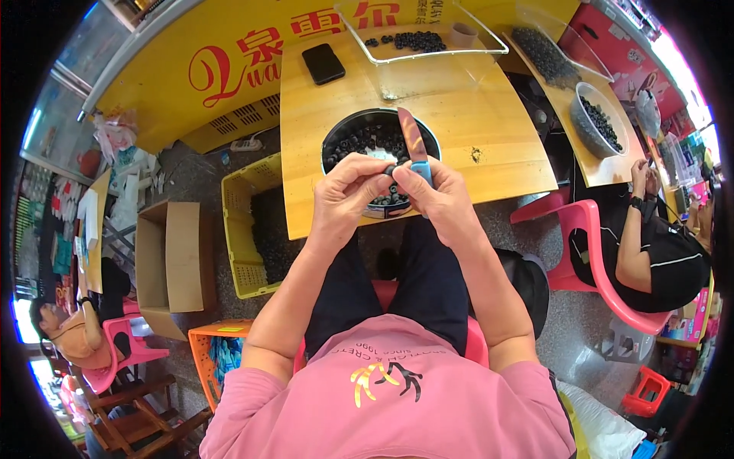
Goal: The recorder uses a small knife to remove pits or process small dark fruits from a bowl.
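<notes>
My left hand (345,195) is closed in a pinch on a small dark round piece (391,170) over the near side of a round bowl (329,145). A knife (411,136) with a blue handle is gripped in my right hand (443,200), its blade pointing up and away from me. The right thumb and fingertips meet the left fingertips at the small piece. More small dark round pieces (352,147) lie in the bowl, and the pale bottom shows in its middle. My fingers partly cover its near rim.
The wooden table (489,115) carries a black phone (323,63) and a clear white-rimmed tray (489,50) of dark pieces. A yellow crate (237,252) and a cardboard box (183,260) stand at left. At right, a person (650,252) sits by a clear bowl (585,130) of dark pieces.
</notes>
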`<action>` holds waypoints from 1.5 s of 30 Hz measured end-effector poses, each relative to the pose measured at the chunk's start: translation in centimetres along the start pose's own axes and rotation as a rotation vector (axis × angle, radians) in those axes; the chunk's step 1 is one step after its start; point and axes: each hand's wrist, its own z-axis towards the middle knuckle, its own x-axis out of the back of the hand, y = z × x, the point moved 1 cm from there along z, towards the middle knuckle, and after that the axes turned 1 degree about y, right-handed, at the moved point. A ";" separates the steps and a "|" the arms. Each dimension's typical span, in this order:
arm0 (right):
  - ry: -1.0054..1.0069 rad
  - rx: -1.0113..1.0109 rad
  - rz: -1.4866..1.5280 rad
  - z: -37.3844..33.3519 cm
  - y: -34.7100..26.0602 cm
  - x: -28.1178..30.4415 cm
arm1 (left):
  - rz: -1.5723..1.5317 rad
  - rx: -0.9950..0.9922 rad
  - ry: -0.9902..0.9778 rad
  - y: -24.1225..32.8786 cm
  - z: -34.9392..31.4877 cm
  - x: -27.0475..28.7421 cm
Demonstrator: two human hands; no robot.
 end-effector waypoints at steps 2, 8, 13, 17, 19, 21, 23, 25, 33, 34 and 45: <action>-0.012 -0.067 0.111 -0.2 0.0 0.2 | 0.000 -0.028 -0.056 -0.2 0.3 0.0; 0.028 -0.104 0.166 -0.1 1.8 2.1 | -0.092 0.012 -0.146 -1.1 2.0 -1.0; 0.140 -0.095 0.181 -0.7 2.2 4.0 | 0.180 0.002 0.005 -0.6 9.6 -1.0; 0.167 -0.062 0.150 -1.4 1.9 4.5 | 0.374 -0.304 0.040 0.7 18.3 0.8; 0.173 -0.074 0.151 -1.7 2.1 4.9 | 0.476 -0.464 0.179 1.3 19.7 0.7; 0.201 -0.076 0.157 -2.0 2.2 5.7 | 0.470 -0.420 0.077 1.6 19.0 0.4; 0.203 -0.081 0.147 -2.2 2.4 6.2 | 0.472 -0.378 -0.020 1.8 16.9 0.8; 0.211 -0.087 0.137 -2.4 2.7 6.7 | 0.812 -0.182 -0.474 1.0 14.2 0.9; 0.132 -0.089 0.087 -2.4 2.7 5.3 | 1.445 -0.237 -0.918 -5.0 8.4 2.5; 0.131 -0.087 0.086 -2.4 2.6 5.2 | 1.446 -0.240 -0.915 -5.0 8.3 2.4; 0.144 -0.055 0.089 -0.9 2.5 3.2 | 0.467 -0.092 -0.380 -1.4 6.1 2.1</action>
